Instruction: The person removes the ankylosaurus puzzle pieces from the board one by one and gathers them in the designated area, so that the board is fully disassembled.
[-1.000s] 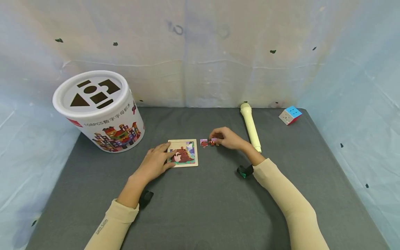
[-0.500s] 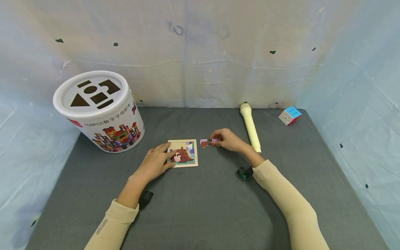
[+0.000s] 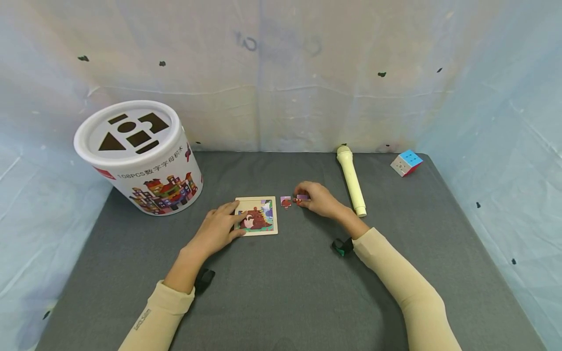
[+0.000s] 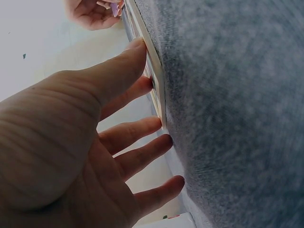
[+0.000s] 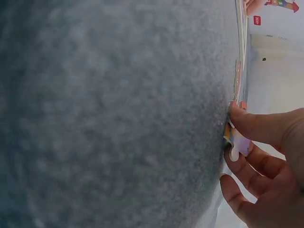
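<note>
My left hand (image 3: 217, 228) rests on the left side of a small wooden jigsaw puzzle board (image 3: 276, 217) showing a brown dinosaur, with fingers nearly straight and the thumb at its near edge. The board's upper left is bare wood, without picture. Right of the board, my right hand (image 3: 319, 199) pinches a purple and brown puzzle piece (image 5: 240, 141) between thumb and fingers. In the right wrist view this piece stands tilted, its lower edge close to the cloth. Between board and right hand, a second puzzle piece (image 3: 286, 201) lies flat. Fingers partly cover the held piece in the head view.
A big white block bucket (image 3: 145, 170) with shaped holes in its lid stands at the back left. Behind the right hand lies a pale yellow microphone (image 3: 352, 183). A puzzle cube (image 3: 407, 163) sits at the back right of the grey-covered table (image 3: 281, 292).
My right hand has shifted only slightly, and the puzzle piece in its fingers has turned a little, drawing slightly apart from the flat one. The left hand stays on the board.
</note>
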The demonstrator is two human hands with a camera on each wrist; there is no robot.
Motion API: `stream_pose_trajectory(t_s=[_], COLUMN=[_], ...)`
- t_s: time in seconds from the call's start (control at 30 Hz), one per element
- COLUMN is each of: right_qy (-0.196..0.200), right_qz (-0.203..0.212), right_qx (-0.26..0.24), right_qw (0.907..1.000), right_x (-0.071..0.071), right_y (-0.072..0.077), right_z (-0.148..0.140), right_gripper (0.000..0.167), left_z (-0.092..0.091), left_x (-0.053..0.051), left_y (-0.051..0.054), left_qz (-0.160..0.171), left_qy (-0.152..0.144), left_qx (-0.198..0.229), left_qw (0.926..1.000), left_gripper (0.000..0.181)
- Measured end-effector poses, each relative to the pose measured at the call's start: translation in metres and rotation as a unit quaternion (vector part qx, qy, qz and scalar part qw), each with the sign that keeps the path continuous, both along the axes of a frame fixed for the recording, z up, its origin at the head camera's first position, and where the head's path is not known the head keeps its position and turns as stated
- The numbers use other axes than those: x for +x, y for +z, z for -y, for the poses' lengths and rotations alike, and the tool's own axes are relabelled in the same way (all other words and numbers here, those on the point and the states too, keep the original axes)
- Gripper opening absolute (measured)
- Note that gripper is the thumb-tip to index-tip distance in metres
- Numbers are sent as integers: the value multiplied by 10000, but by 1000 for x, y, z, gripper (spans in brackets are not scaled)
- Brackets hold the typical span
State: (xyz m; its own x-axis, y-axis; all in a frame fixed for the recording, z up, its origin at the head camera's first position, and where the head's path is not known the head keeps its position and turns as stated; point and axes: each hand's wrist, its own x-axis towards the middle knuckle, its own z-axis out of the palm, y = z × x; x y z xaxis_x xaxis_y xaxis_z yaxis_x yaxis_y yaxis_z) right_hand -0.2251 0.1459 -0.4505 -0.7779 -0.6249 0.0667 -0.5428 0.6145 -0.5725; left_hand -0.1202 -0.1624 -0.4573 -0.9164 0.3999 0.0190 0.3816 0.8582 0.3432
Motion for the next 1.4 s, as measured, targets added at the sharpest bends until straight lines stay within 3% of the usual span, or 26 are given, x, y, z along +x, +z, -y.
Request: stream_pose_trajectory(t_s=[0.27, 1.4], right_qy=[122, 120], right_qz=[-449, -379], right_qx=[274, 281], right_qw=[9985, 9988], right_x=[0, -1], right_y=[-3, -4], right_z=[0, -3], right_gripper=[22, 23], left_z=[1, 0], left_x=[0, 0], left_y=[-1, -1], left_qz=[39, -34], left_qy=[19, -25], left_qx=[-15, -62], left_qw=[10000, 10000], left_gripper=[55, 55])
